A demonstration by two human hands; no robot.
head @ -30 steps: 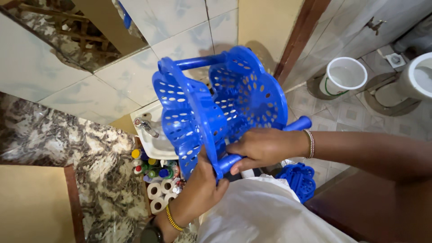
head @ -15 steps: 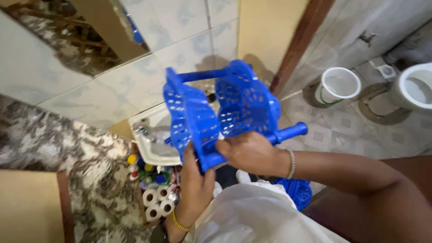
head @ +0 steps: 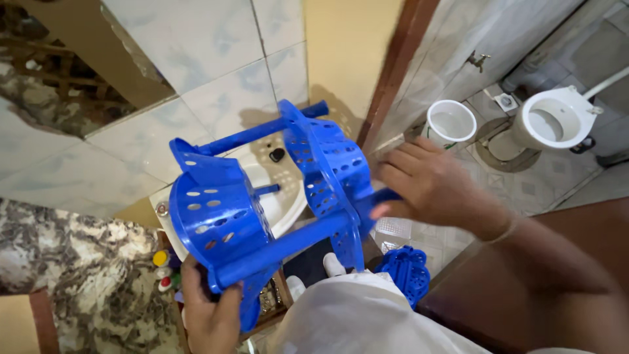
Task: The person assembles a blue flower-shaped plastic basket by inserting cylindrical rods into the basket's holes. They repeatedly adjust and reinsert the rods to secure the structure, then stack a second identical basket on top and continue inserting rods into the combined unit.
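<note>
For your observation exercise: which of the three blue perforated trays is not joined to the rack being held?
The small blue tray lying low beside the white cloth; the other two sit on poles.

Soft, even daylight fills the tiled room, brightest on the white wall tiles (head: 216, 72) at upper centre and the floor at upper right, while the lower right corner falls dim. The blue plastic rack (head: 262, 196) throws a faint shadow on the yellow wall behind it. Motion blur smears the right hand (head: 426, 187), and wide-angle distortion bends the wall lines towards the frame's edges.
</note>
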